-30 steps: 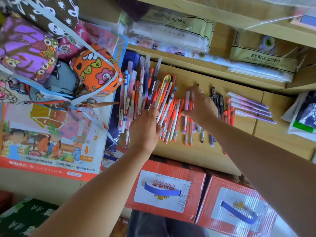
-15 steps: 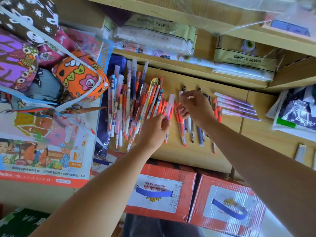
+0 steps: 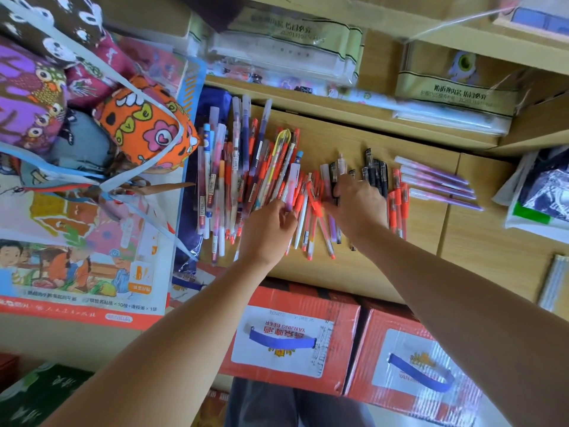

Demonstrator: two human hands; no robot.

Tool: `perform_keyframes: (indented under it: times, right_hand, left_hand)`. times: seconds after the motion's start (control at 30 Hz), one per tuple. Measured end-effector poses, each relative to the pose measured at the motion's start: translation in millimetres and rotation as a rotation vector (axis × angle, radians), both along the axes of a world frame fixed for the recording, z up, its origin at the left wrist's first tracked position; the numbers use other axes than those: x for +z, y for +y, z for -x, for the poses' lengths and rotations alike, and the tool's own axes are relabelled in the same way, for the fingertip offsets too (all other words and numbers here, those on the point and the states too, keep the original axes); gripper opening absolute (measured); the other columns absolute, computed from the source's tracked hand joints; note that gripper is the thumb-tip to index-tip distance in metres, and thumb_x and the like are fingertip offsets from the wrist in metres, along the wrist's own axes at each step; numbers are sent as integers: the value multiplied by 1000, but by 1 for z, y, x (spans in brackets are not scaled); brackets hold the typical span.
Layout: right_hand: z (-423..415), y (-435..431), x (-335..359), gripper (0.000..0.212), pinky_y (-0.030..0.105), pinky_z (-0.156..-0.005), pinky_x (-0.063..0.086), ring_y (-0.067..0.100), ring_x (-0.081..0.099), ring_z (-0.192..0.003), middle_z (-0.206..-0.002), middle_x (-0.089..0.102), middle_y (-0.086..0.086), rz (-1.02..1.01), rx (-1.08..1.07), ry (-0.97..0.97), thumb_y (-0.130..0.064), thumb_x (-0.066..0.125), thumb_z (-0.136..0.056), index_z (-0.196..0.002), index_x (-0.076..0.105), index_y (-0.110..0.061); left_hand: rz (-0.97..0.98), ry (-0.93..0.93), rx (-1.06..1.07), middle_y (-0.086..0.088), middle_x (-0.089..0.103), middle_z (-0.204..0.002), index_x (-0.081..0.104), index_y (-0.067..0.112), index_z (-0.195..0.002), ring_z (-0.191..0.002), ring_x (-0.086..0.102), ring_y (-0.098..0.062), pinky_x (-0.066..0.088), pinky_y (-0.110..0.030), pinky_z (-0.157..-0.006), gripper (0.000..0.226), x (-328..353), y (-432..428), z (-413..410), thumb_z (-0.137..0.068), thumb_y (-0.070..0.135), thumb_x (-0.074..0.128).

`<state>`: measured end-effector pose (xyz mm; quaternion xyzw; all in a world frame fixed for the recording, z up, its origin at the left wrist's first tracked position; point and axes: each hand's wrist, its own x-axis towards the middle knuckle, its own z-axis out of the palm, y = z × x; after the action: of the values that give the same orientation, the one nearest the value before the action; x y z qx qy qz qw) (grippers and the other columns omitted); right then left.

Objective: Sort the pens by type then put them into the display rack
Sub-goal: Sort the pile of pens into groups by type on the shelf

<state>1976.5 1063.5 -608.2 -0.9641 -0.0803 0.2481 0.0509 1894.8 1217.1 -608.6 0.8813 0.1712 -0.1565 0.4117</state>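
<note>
Pinching a frosted pink pen [image 3: 290,197] between thumb and curled fingers [image 3: 281,212], the left hand [image 3: 266,231] sits at the right edge of the heap of slim plastic pens [image 3: 237,180] on the wooden bench [image 3: 326,272]. The right hand [image 3: 358,208] lies palm-down over mixed pens just right of it, fingers bent; whether they grip one I cannot tell. Farther right lie rows of black pens [image 3: 374,172], orange-red pens [image 3: 398,204] and tapered lilac pens [image 3: 437,183].

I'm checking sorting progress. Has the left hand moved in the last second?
Yes. The left hand has shifted right, away from the orange pouch, from the middle of the pen pile to its right edge, pinching a pink pen.
</note>
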Motion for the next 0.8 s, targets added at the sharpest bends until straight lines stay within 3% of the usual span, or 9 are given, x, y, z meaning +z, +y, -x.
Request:
perform_keyframes:
  times: [0.27, 0.47, 0.57, 0.67, 0.8]
  right_hand:
    - [8, -5, 1, 30, 35, -63, 57, 22, 63, -70, -80, 63, 4, -81, 74, 17, -37, 59, -93, -112, 54, -14]
    - [25, -16, -4, 35, 27, -53, 47, 21, 62, -72, -80, 63, 3, -25, 40, 71, -48, 56, -91, -98, 61, -14]
    - [28, -21, -8, 24, 24, -52, 46, 18, 60, -67, -74, 65, 3, -262, -219, 108, -36, 66, -85, -84, 66, -12]
    - [29, -25, -3, 9, 25, -55, 47, 13, 57, -58, -62, 62, -1, -547, -415, 195, -18, 66, -79, -74, 62, -13]
    - [31, -32, 11, 10, 24, -45, 43, 10, 57, -45, -58, 61, 2, -745, -589, 436, -7, 63, -84, -78, 59, -15]
  left_hand:
    - [7, -2, -22, 0, 67, -74, 61, 13, -90, -64, 64, -13, 50, -28, -58, 14, 3, 0, 1, -96, 21, 51]
    - [-10, 9, -10, -2, 67, -70, 61, 12, -89, -60, 63, -17, 53, -36, -60, 14, -2, -2, 6, -95, 20, 51]
    - [-1, 49, -7, -2, 67, -69, 61, 14, -89, -55, 61, -17, 50, -32, -59, 14, 0, -5, 8, -95, 22, 50]
    - [86, 63, 34, 0, 68, -72, 64, 14, -91, -62, 64, -17, 53, -36, -64, 14, 0, -10, 10, -95, 22, 52]
    - [218, 84, 77, 1, 66, -67, 66, 10, -86, -54, 59, -17, 53, -39, -59, 15, 3, -21, 9, -93, 20, 58]
